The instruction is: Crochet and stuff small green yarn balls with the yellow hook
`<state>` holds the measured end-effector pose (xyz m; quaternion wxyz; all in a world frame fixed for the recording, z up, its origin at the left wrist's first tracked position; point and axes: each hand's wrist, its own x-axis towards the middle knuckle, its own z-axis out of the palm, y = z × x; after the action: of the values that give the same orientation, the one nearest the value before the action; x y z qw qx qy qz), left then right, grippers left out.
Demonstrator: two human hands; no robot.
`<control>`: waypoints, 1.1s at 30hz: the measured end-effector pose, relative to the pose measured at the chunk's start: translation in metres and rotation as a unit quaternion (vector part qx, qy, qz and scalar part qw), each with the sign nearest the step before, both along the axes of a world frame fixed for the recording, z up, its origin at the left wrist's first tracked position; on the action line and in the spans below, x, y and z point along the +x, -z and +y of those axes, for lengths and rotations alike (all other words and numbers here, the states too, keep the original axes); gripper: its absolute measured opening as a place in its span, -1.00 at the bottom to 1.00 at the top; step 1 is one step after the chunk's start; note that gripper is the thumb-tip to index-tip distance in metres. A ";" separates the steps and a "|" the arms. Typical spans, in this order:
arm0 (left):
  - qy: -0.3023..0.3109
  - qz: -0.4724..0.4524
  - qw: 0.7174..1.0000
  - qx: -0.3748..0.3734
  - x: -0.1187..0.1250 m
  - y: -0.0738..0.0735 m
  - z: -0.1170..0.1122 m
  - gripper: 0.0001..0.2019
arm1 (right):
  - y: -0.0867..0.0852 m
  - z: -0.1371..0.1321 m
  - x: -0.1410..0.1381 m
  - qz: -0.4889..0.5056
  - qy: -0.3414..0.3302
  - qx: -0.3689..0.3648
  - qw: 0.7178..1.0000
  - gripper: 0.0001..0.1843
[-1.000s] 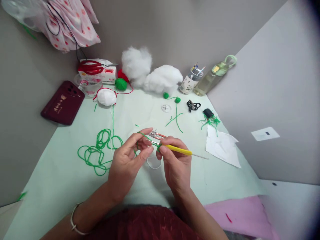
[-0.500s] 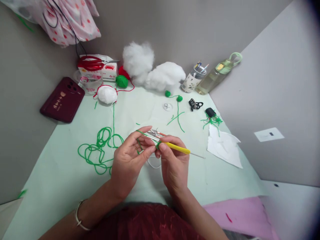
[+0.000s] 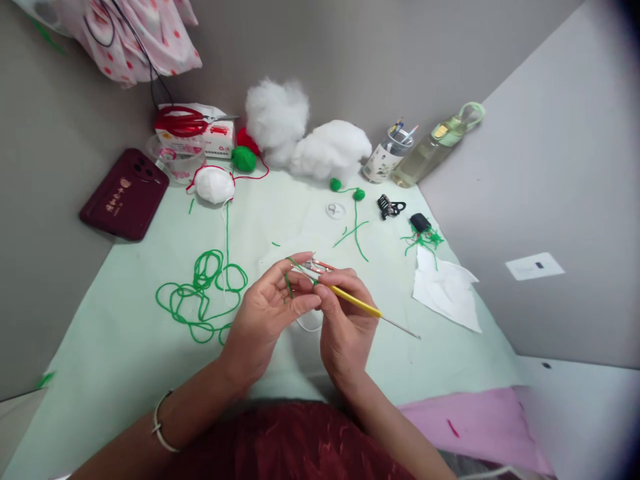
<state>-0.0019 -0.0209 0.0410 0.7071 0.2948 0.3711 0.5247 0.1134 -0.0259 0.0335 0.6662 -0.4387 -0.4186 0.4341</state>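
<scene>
My right hand is closed on a yellow-handled crochet hook, whose thin metal end points right and down over the table. My left hand is pinched against the right, with green yarn wound over its fingers. That yarn trails left into a loose tangle of green yarn on the pale green mat. Just behind my fingers lie small thread snips. A thin white loop lies under my hands.
At the back stand white stuffing, a green yarn ball, a white ball, red scissors on a box, a pen cup and a bottle. A maroon phone lies left, white paper right.
My hands have drawn closer together and the left fingers have curled in onto the yarn. The hook's metal end has tipped lower to the right.
</scene>
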 end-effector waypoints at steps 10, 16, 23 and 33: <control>0.032 -0.035 0.999 -0.004 -0.009 -0.004 0.000 -0.65 | 0.002 0.005 0.010 0.054 -0.064 -0.075 0.994 -0.89; 0.022 -0.033 0.999 -0.019 -0.008 -0.003 0.003 -0.65 | -0.001 0.002 0.006 0.030 -0.064 -0.040 0.997 -0.93; 0.016 -0.018 0.999 -0.024 -0.012 -0.002 0.002 -0.65 | 0.001 0.005 0.018 -0.013 -0.090 -0.022 0.996 -0.91; 0.017 0.010 1.000 -0.021 -0.014 -0.001 0.004 -0.63 | 0.001 0.009 0.028 -0.009 -0.161 0.018 0.987 -0.84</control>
<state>-0.0156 -0.0165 0.0419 0.7182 0.2914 0.3845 0.5015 0.1414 -0.0164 0.0327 0.5914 -0.3577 -0.4977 0.5240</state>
